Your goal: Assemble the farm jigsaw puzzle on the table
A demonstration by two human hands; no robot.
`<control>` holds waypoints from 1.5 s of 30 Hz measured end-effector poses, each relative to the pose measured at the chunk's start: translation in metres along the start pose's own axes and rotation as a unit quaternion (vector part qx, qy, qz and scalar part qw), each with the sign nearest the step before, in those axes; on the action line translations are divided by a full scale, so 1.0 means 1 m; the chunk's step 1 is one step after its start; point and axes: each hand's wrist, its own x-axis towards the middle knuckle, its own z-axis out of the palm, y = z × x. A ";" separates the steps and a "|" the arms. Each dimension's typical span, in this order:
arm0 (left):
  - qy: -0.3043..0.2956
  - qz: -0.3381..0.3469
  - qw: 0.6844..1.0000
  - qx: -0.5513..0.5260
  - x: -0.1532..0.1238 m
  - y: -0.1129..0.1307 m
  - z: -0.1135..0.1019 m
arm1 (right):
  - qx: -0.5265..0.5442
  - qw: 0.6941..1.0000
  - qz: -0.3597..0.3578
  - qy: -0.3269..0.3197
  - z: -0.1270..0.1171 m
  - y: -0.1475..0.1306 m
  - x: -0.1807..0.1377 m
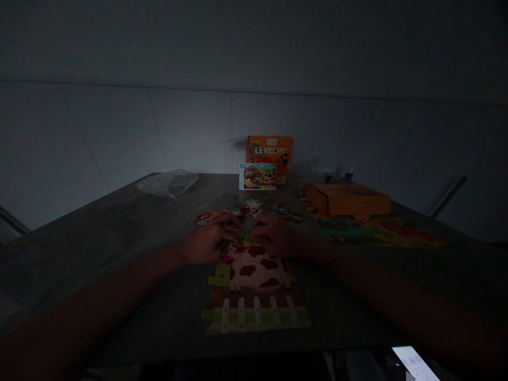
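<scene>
A partly joined jigsaw puzzle (260,283) lies flat on the table before me, showing a spotted cow above a white fence. At its far left corner is my left hand (210,241), fingers bent, the thumb by the cow's head. My right hand (278,235) curls over the far edge above the cow's back. Between the two hands a greenish puzzle piece (245,234) shows, and the fingers of both close on it from either side. Dim light and the fingers hide its outline. Loose puzzle pieces (253,203) lie in a heap just beyond my hands.
A picture card (257,177) leans against an upright orange box (270,148) at the back. A clear plastic bag (169,182) lies back left. To the right, an orange box (349,200) rests on a colourful sheet (377,233). A lit screen (415,362) glows at the lower right.
</scene>
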 end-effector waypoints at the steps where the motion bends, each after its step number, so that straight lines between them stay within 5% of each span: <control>1: 0.001 0.000 1.000 -0.002 0.000 0.000 0.000 | 0.007 1.000 -0.010 -0.001 0.000 0.000 0.000; 23: -0.001 0.001 1.000 -0.024 0.001 0.000 -0.001 | 0.067 0.996 -0.045 0.037 0.001 0.007 -0.001; 45: 0.001 -0.008 1.000 0.006 -0.001 -0.007 -0.004 | 0.057 0.998 -0.006 0.018 -0.002 0.013 -0.005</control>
